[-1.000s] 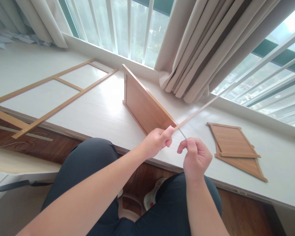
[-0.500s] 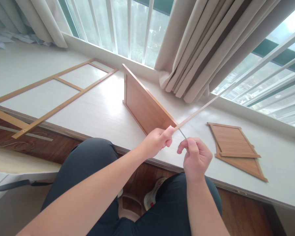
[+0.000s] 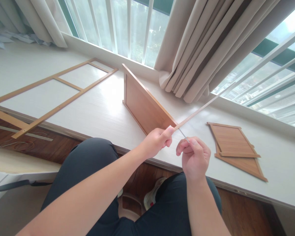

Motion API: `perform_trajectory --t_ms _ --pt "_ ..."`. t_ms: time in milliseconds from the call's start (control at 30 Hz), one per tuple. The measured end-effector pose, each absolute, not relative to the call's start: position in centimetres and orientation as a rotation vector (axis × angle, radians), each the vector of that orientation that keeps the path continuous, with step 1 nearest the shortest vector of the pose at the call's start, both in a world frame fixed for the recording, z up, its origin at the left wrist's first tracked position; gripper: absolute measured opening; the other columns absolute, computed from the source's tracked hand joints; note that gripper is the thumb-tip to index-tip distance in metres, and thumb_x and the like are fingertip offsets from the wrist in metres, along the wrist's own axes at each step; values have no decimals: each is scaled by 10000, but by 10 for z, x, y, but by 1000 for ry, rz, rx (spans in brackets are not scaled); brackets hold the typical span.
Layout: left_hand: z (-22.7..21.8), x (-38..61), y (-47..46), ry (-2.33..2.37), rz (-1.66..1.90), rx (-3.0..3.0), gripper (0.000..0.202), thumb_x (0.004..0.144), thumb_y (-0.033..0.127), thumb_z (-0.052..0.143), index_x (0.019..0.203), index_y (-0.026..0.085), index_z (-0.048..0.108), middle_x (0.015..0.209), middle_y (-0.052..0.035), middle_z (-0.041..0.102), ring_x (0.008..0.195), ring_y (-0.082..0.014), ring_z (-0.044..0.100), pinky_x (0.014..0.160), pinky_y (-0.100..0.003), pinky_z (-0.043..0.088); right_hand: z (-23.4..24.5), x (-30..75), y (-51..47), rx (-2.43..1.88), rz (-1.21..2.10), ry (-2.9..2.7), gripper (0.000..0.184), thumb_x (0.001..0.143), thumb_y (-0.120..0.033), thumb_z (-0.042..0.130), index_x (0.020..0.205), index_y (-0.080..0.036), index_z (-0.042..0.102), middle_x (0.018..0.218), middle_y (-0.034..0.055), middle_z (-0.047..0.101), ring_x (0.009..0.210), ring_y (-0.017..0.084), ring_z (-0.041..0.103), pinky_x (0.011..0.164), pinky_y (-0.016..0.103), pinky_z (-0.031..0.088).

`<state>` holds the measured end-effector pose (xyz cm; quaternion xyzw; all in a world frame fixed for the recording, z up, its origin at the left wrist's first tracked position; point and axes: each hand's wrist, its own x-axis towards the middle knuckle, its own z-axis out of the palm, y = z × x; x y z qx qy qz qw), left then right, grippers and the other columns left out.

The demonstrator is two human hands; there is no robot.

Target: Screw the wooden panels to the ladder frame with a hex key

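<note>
Pinches one thin metal rod [image 3: 183,133] between the thumb and bent fingers of the right hand [image 3: 194,157]; grips one long wooden strip [image 3: 196,113] in the left hand [image 3: 159,141], thumb on top, fingers curled under. Has rod and strip meeting just beside the left thumb, a little right of the scene's middle; cannot tell the exact seating of the rod there. Has one framed panel [image 3: 147,101] tilted up on edge just beyond the left hand, near corner close by the strip. Has two smaller panels lying flat on the right, one [image 3: 229,139] partly over the other [image 3: 245,165]; on the left, one long open frame [image 3: 68,85], four crosspieces in view, near end jutting past the edge. Spreads beneath these as one pale, glossy ledge [image 3: 100,113]. Shows, at the far side, two stretches of barred window [image 3: 123,29] and two bunches of curtain [image 3: 186,42], left and right. Drops, on the near side, to dark brown wooden floor [image 3: 245,209], two trousered knees [image 3: 93,160] and one pale shoe [image 3: 153,195], mostly in view.
</note>
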<state>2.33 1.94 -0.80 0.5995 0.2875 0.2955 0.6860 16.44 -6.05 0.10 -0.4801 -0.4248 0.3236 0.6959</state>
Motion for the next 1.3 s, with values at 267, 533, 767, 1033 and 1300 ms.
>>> perform_trajectory --t_ms 267,533,767,1033,1300 --pt "-6 23 19 632 667 1341 726 944 777 367 557 181 515 493 23 406 497 -99 360 520 -273 289 1 162 -62 -1097 691 -957 335 962 -289 610 654 -183 691 547 2 622 476 135 564 489 264 406" --pt "-6 22 19 639 649 1349 723 931 790 353 559 189 506 488 20 407 497 -106 359 517 -276 297 5 164 -62 -1082 754 -957 329 939 -285 606 638 -178 686 536 1 601 463 138 560 474 265 413" --pt "-7 23 20 645 657 1337 722 937 782 365 563 186 527 482 19 409 486 -103 357 513 -277 289 -2 163 -63 -1191 641 -965 338 945 -335 624 638 -196 655 523 -14 582 470 139 519 495 282 376" --pt "-3 16 26 620 615 1242 689 881 798 518 597 172 557 479 38 405 456 -85 358 506 -268 261 -4 167 -63 -1203 611 -993 347 953 -331 624 635 -197 657 530 -15 591 483 141 517 518 294 366" --pt "-8 17 26 604 624 1242 693 891 790 504 610 163 590 461 29 419 449 -88 371 482 -248 268 2 169 -63 -1093 554 -936 301 926 -253 575 642 -199 660 496 -12 588 459 148 519 499 290 374"
